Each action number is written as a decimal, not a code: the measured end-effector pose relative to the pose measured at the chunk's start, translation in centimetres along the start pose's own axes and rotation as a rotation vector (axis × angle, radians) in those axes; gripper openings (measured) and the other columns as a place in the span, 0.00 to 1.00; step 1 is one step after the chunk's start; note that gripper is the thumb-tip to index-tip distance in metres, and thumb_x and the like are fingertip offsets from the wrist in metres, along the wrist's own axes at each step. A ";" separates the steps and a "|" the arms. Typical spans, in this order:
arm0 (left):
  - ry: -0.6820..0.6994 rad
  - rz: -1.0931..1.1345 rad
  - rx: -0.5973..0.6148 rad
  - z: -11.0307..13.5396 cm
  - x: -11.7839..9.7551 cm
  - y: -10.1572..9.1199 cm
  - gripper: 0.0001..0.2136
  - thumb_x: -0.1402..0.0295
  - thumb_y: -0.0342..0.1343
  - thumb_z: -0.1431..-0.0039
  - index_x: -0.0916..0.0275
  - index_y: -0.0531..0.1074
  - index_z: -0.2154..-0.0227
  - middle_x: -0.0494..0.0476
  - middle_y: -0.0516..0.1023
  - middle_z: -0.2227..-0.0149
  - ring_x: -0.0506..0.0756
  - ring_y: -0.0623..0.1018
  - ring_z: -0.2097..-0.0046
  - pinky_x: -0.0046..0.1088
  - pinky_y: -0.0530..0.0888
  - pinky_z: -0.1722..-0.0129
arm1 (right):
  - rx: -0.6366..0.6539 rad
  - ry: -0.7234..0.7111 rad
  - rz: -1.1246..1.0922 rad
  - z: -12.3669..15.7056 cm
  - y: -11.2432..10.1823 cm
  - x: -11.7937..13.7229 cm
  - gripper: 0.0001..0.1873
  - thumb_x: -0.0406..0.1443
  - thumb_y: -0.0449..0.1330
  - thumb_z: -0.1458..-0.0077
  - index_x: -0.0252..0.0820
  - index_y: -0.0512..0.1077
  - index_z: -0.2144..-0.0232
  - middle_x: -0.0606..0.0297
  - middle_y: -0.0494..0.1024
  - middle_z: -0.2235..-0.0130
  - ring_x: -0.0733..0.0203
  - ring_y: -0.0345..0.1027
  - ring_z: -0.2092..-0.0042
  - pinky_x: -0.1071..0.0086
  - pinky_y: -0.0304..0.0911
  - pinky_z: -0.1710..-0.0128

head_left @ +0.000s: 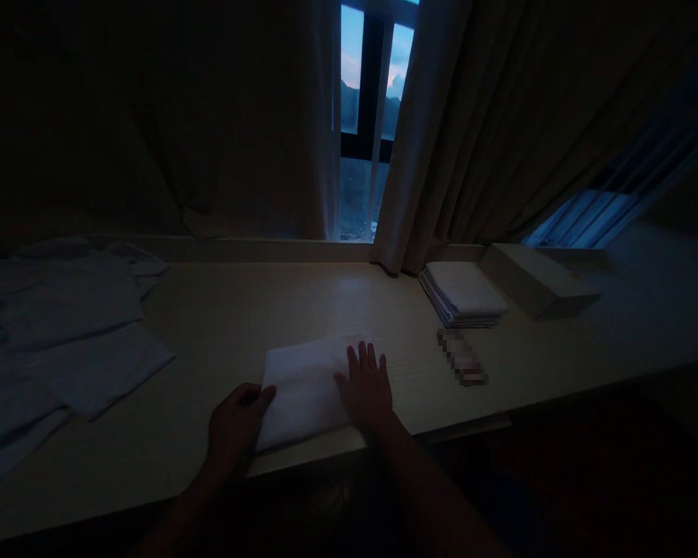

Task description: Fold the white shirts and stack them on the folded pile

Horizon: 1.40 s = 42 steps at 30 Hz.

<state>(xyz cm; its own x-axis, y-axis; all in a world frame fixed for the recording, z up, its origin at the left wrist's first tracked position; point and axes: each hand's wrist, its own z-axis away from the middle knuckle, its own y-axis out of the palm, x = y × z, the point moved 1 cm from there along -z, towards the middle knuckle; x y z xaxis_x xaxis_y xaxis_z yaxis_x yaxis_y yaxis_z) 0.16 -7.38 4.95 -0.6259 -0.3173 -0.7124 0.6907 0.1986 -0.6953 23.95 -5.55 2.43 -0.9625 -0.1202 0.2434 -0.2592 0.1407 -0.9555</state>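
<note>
Both hands rest on a folded white rectangular cloth (305, 391) that lies flat at the front edge of the pale wooden counter (221, 325). The left hand (237, 425) is curled at the cloth's near left edge with a fingertip on top of it; the dim light hides whether it pinches the fabric. The right hand (366, 387) lies flat on the cloth's right edge, palm down and fingers spread, pointing away from the person. The cloth's sides look close to equal, so its long axis is hard to tell; its near edge runs along the counter's front edge.

Right of the cloth lies a small blurred object (462, 358). Beyond that sit a neat stack of folded white cloths (464, 293) and a pale oblong box (538, 280). Well to the cloth's left spreads a loose heap of white cloths (63, 333). Behind the cloth, heavy curtains (488, 124) frame a narrow window (366, 116).
</note>
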 end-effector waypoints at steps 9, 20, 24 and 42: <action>-0.023 0.025 -0.042 -0.1 0.5 0.9 0.17 0.50 0.54 0.50 0.59 0.70 0.66 0.56 0.79 0.67 0.57 0.78 0.64 0.30 0.70 0.65 | 0.022 0.002 -0.013 0.0 -0.3 0.0 0.35 0.53 0.38 0.35 0.41 0.48 0.33 0.58 0.41 0.31 0.48 0.27 0.31 0.45 0.30 0.35; 0.226 -0.231 -0.098 -0.3 1.7 1.6 0.20 0.53 0.47 0.42 0.62 0.66 0.54 0.61 0.76 0.59 0.59 0.76 0.59 0.35 0.72 0.60 | 0.015 -0.003 -0.008 0.0 0.0 -0.2 0.35 0.53 0.38 0.35 0.41 0.48 0.33 0.57 0.42 0.31 0.49 0.27 0.31 0.45 0.28 0.35; 0.552 -0.293 -0.119 0.3 1.8 0.7 0.17 0.57 0.45 0.39 0.63 0.70 0.55 0.64 0.74 0.52 0.60 0.72 0.49 0.38 0.69 0.47 | 0.015 -0.004 -0.007 0.0 0.1 -0.2 0.35 0.52 0.38 0.35 0.40 0.48 0.33 0.56 0.41 0.31 0.49 0.26 0.31 0.45 0.27 0.35; 0.844 -0.574 0.090 2.5 3.5 3.7 0.31 0.51 0.46 0.39 0.49 0.48 0.34 0.58 0.44 0.30 0.64 0.44 0.31 0.52 0.50 0.36 | 0.035 -0.013 -0.012 -0.1 0.1 -0.2 0.34 0.51 0.41 0.35 0.41 0.48 0.33 0.58 0.40 0.31 0.49 0.24 0.31 0.46 0.27 0.35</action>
<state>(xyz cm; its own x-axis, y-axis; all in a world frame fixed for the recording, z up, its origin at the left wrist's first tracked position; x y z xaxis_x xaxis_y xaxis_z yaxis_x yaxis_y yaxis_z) 1.43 -10.08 0.10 -0.8976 0.4202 -0.1328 0.2091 0.1410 -0.9677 24.13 -5.41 2.26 -0.9582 -0.1342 0.2528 -0.2674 0.1048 -0.9579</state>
